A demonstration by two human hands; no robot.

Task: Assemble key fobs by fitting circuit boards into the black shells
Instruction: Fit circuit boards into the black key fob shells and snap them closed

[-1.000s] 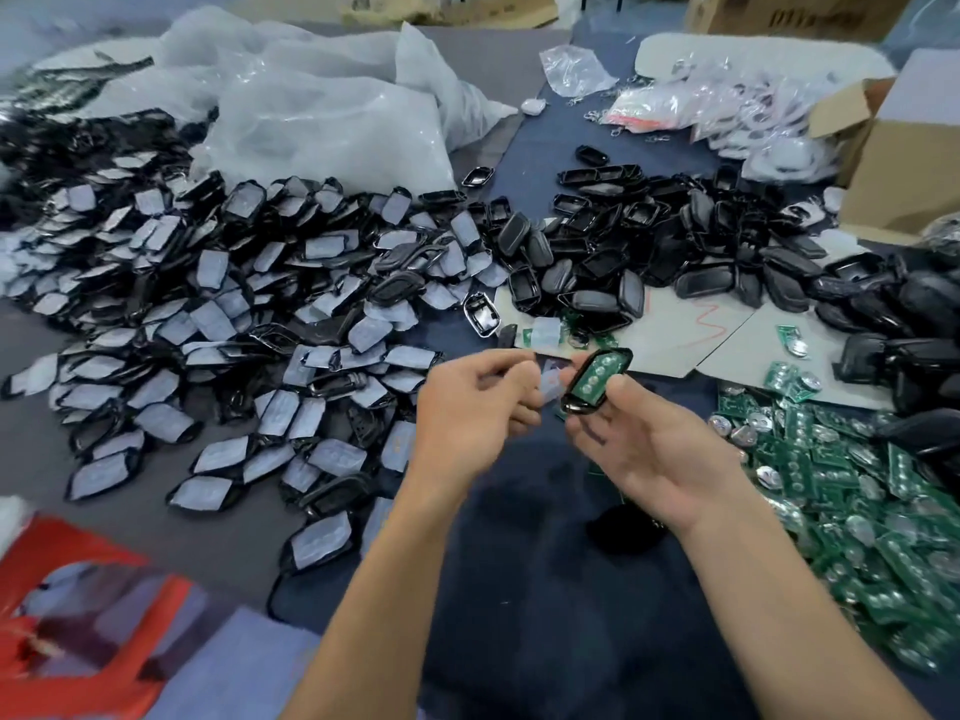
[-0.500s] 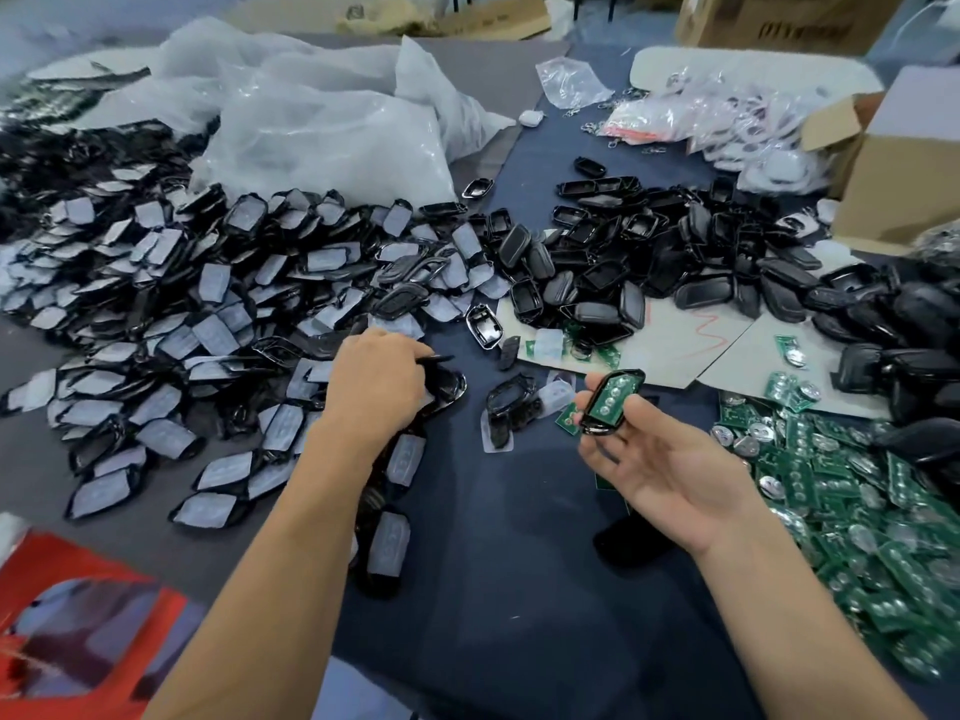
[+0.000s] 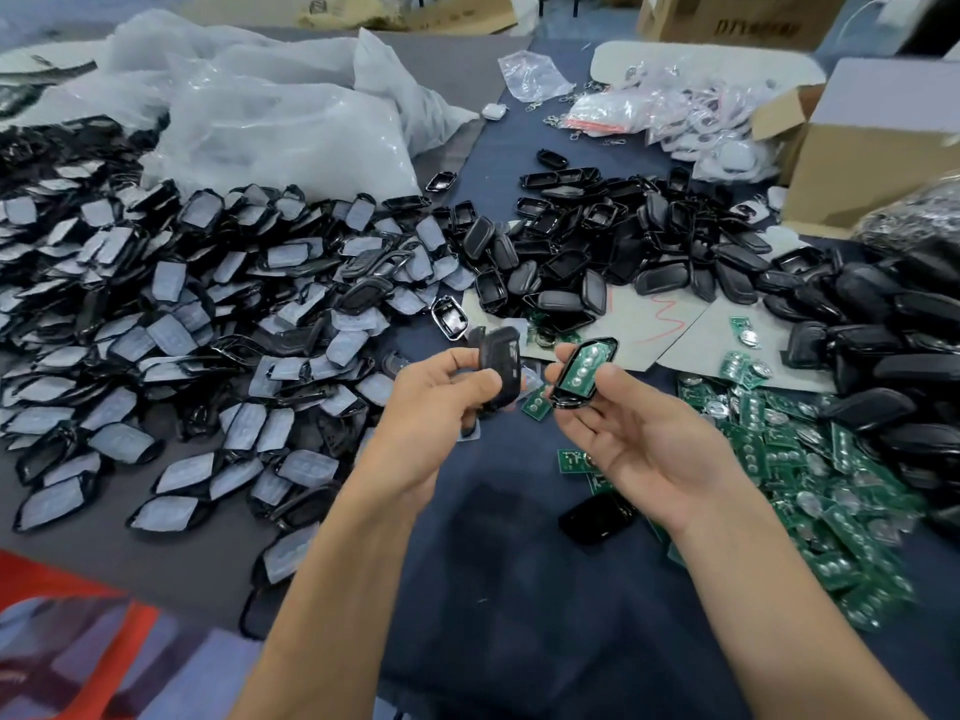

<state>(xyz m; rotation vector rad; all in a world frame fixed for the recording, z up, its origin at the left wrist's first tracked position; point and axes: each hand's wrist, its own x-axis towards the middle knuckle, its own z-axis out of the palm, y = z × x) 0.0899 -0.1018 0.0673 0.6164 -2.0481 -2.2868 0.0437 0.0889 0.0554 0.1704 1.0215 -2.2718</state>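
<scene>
My left hand (image 3: 439, 407) grips a black shell half (image 3: 501, 368), held upright in front of me. My right hand (image 3: 639, 433) holds another black shell (image 3: 584, 374) with a green circuit board seated in it, board side facing up. The two pieces are a short gap apart above the dark blue cloth (image 3: 493, 563). A heap of loose green circuit boards (image 3: 810, 459) lies to the right. Bare black shells (image 3: 597, 252) are piled behind my hands.
A large pile of black shells with grey film (image 3: 182, 330) covers the left side. Clear plastic bags (image 3: 270, 122) lie behind it. A cardboard box (image 3: 872, 148) stands at the back right. One black fob (image 3: 597, 514) lies under my right wrist.
My left hand reached into the left pile, picked up a black shell half and came back to the middle beside the right hand. The right hand kept its shell with the board.
</scene>
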